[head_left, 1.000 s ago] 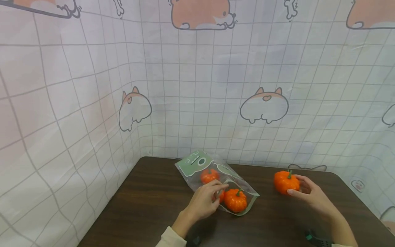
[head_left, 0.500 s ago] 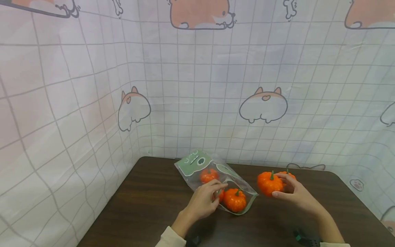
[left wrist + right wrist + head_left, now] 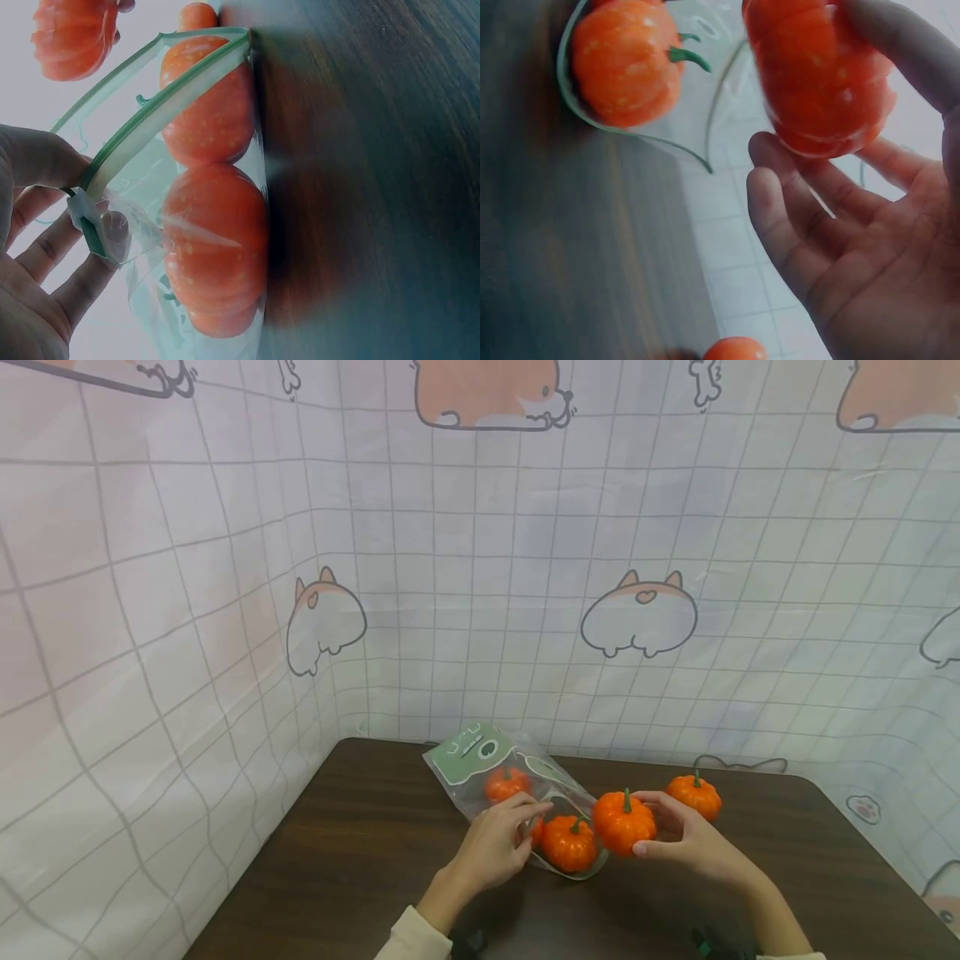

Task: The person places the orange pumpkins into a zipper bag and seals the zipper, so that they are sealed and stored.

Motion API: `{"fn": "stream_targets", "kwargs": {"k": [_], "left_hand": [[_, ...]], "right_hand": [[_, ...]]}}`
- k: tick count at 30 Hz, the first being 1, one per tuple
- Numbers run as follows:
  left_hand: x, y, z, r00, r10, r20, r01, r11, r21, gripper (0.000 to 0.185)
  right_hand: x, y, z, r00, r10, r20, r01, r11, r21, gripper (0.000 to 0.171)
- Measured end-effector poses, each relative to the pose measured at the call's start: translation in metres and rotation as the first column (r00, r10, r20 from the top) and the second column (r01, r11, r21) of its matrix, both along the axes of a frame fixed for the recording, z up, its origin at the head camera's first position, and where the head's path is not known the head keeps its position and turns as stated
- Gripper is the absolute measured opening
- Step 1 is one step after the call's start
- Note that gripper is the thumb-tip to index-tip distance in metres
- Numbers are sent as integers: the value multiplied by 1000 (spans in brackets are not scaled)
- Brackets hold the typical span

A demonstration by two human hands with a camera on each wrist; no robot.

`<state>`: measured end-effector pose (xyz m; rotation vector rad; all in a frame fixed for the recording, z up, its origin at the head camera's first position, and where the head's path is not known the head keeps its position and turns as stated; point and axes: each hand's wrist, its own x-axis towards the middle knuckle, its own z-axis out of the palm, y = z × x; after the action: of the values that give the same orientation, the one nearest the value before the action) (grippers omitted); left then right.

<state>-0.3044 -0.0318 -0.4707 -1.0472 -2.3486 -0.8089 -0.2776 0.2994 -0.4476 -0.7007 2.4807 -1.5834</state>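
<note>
Two pumpkins sit in the zip bag | right hand cups a third pumpkin at its mouth | left hand pinches the rim | tip: hold the mouth wide, slide in stem-up.

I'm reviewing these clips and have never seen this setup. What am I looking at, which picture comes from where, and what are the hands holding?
No machine here: a person works with bare hands and wears three cameras. The wide picture comes from the head camera, looking down at a dark wooden table. The two close-ups come from cameras on each wrist. The left hand pinches the green-edged mouth of a clear zip bag, which lies on the table with small orange pumpkins inside. The right hand holds another pumpkin just at the bag's opening. One more pumpkin sits on the table to the right. A curtain with cartoon dogs hangs behind.
</note>
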Motion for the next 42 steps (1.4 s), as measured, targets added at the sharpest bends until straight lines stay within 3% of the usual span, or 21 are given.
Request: {"fn": "stream_targets", "kwargs": {"k": [13, 22, 30, 36, 39, 42], "left_hand": [[-1, 1, -1, 1000, 9, 23, -9, 1000, -4, 51], [0, 1, 1, 1000, 10, 5, -10, 1000, -2, 53], [1, 2, 1, 1000, 3, 20, -3, 1000, 2, 51], [0, 3, 0, 1000, 9, -7, -9, 1000, -10, 53], [0, 3, 0, 1000, 5, -17, -5, 1000, -9, 53], [0, 2, 0, 1000, -5, -23, 5, 1000, -5, 53]], "right_hand": [[6, -8, -19, 984, 174, 25, -174, 984, -25, 59], [0, -7, -31, 943, 318, 94, -317, 948, -34, 61], [0, -9, -37, 947, 293, 133, -297, 955, 13, 60], [-1, -17, -39, 965, 252, 77, -254, 967, 20, 58], [0, -21, -39, 976, 211, 50, -212, 977, 24, 59], [2, -27, -37, 992, 117, 37, -119, 990, 68, 63]]}}
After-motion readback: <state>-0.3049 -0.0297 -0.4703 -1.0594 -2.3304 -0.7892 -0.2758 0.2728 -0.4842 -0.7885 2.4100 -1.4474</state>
